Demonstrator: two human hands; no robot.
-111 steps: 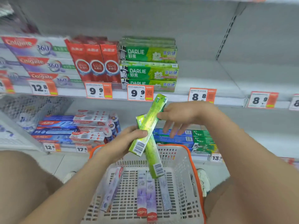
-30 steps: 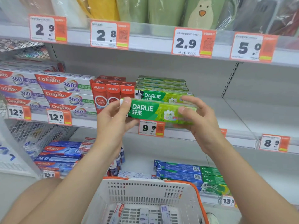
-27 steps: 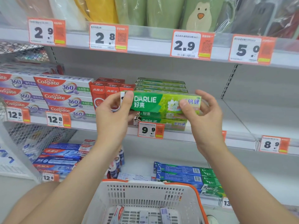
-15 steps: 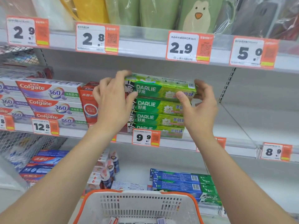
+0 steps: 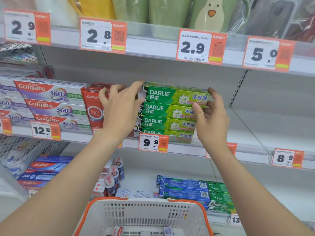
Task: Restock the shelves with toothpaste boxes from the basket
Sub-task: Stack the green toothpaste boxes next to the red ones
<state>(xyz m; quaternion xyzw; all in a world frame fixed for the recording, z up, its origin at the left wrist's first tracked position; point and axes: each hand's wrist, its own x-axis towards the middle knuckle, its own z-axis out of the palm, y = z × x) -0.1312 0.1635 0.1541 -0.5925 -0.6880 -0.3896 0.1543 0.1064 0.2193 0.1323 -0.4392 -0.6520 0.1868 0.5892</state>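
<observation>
A green Darlie toothpaste box (image 5: 175,97) lies flat on top of a stack of three like boxes (image 5: 163,123) on the middle shelf (image 5: 187,148), above the 9.9 price tag. My left hand (image 5: 119,109) has straight, spread fingers, and its index tip touches the box's left end. My right hand (image 5: 211,120) curls round the right end, thumb on the front face. The white basket with an orange rim (image 5: 146,212) sits low in the middle, below my arms. A few toothpaste boxes (image 5: 117,230) show at its bottom.
Colgate 360 boxes (image 5: 51,94) and red boxes (image 5: 94,106) stand left of the green stack. The lower shelf carries blue and green boxes (image 5: 185,188) and small bottles (image 5: 114,176). Wrapped mugs (image 5: 170,11) fill the top shelf. A wire rack (image 5: 20,150) hangs at the left.
Both hands lifted the green box from the basket to the shelf and set it on the Darlie stack. My left hand's fingers have since straightened and eased off its left end.
</observation>
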